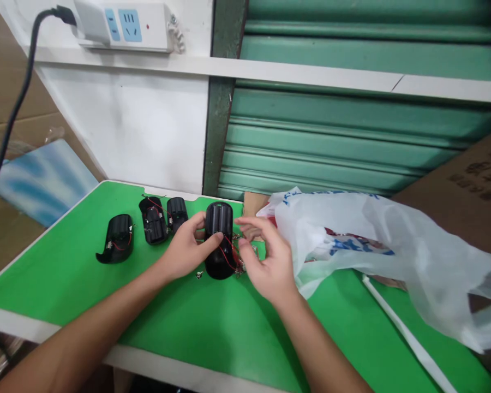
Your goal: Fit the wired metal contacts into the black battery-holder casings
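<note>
My left hand (pixel 190 248) is closed around a black plastic battery case (pixel 219 218) with ribbed, grooved walls, its thumb pressed on the front. Thin red wires (pixel 228 254) run across the case's lower half. Just right of it is my right hand (pixel 268 256), thumb and fingers apart, with nothing plainly held. Small metal contact pieces (pixel 240 267) lie behind and beside the case, partly hidden by the right hand. One loose metal piece (pixel 199 275) rests on the green tabletop below my left hand.
Several similar black cases with red wires, among them one at far left (pixel 120 237) and one behind (pixel 153 221), lie on the green table (pixel 180 322). A white plastic bag (pixel 352 234) and a white strip (pixel 409 333) occupy the right. A power strip (pixel 135 27) is mounted above.
</note>
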The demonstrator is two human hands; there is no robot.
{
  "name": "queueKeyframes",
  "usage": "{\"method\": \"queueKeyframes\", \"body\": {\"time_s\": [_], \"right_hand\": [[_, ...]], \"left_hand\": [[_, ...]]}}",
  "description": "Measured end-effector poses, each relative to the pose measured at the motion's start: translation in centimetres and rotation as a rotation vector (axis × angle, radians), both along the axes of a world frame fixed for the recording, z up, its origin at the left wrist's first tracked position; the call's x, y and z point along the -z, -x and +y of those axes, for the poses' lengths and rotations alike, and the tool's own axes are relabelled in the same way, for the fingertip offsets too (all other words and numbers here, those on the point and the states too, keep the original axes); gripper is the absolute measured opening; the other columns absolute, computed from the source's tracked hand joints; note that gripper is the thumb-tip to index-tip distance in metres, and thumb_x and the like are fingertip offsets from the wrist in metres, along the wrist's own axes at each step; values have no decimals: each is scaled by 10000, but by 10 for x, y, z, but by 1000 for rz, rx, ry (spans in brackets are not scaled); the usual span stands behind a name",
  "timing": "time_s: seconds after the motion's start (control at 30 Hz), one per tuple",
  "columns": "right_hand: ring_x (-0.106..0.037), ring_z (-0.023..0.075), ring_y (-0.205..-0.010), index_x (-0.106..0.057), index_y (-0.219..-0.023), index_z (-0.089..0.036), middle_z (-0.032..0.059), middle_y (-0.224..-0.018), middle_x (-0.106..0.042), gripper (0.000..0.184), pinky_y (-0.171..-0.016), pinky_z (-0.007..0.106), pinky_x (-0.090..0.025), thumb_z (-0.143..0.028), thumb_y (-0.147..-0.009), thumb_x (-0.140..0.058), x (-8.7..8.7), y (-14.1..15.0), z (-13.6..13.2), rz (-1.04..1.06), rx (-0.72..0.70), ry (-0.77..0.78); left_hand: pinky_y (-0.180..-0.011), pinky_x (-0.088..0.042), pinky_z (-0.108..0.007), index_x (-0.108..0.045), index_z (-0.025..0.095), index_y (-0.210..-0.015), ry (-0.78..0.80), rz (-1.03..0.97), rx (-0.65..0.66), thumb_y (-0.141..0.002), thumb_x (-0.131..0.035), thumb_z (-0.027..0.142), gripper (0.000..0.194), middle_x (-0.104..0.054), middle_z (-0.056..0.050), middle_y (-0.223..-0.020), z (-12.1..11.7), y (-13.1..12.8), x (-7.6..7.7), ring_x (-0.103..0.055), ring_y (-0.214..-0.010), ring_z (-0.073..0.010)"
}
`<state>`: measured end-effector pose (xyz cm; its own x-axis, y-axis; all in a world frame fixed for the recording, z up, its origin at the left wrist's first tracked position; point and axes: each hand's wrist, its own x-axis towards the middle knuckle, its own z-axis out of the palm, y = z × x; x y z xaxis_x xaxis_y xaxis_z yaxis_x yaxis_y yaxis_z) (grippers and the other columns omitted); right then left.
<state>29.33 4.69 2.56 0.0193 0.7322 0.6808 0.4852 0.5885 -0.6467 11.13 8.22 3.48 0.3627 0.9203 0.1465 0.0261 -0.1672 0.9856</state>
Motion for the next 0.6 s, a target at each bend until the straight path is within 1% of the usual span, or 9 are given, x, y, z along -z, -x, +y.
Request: {"method": "queueKeyframes", "body": {"time_s": [0.07, 0.13, 0.2, 0.27, 0.33, 0.47, 0.6], "right_hand": [[-687, 212, -942, -658, -1217, -246, 80, -1123, -701, 260, -772, 360, -594, -226, -971, -577, 1, 0, 2, 59, 19, 80], [-686, 209, -947, -662, -1234, -243, 84, -1141, -683, 254, -768, 347, -598, -294, -1000, -577, 3, 2, 4, 73, -31, 163], [-684, 203, -929, -670, -1202, -242, 71, -1093, -684, 230, -760, 330, -594, -325, -1018, -562, 4, 5, 4, 63, -99, 219], [-678, 202, -907, -669, -1179, -236, 59, -1029, -679, 222, -749, 319, -587, -341, -1033, -538, 4, 7, 4, 56, -129, 239], [-680, 200, -890, -654, -1197, -230, 59, -1018, -680, 239, -744, 313, -586, -353, -1040, -522, 4, 9, 3, 64, -138, 248], [-702, 206, -902, -620, -1222, -224, 71, -1050, -700, 253, -774, 324, -595, -364, -1043, -508, 5, 10, 2, 57, -153, 280], [-712, 212, -927, -598, -1218, -226, 77, -1058, -712, 237, -805, 344, -591, -352, -1052, -485, 6, 10, 2, 16, -132, 280]], "left_hand": [[-815, -596, -334, -563, 176, -1170, 4, -42, 45, -923, -710, 383, 354, -734, -97, -1106, -3, 0, -1, -727, -944, -220], [-809, -597, -321, -512, 195, -1231, -29, -57, 71, -941, -697, 375, 389, -729, -94, -1128, -5, 1, -2, -729, -944, -210], [-860, -591, -326, -472, 205, -1303, -106, -34, 62, -952, -689, 360, 441, -727, -102, -1175, -5, 1, -2, -726, -1004, -217], [-916, -579, -336, -443, 206, -1359, -181, -8, 52, -966, -673, 349, 478, -726, -112, -1211, -5, 1, -1, -720, -1063, -224], [-946, -573, -343, -416, 207, -1400, -224, 2, 54, -983, -651, 348, 500, -719, -123, -1250, -4, 2, 1, -715, -1105, -230], [-983, -568, -353, -405, 207, -1415, -262, 19, 61, -1002, -626, 360, 492, -705, -137, -1294, -3, 2, 2, -708, -1160, -237], [-998, -570, -369, -425, 210, -1410, -302, 40, 42, -1004, -629, 371, 482, -704, -139, -1291, -4, 2, 1, -708, -1170, -247]]}}
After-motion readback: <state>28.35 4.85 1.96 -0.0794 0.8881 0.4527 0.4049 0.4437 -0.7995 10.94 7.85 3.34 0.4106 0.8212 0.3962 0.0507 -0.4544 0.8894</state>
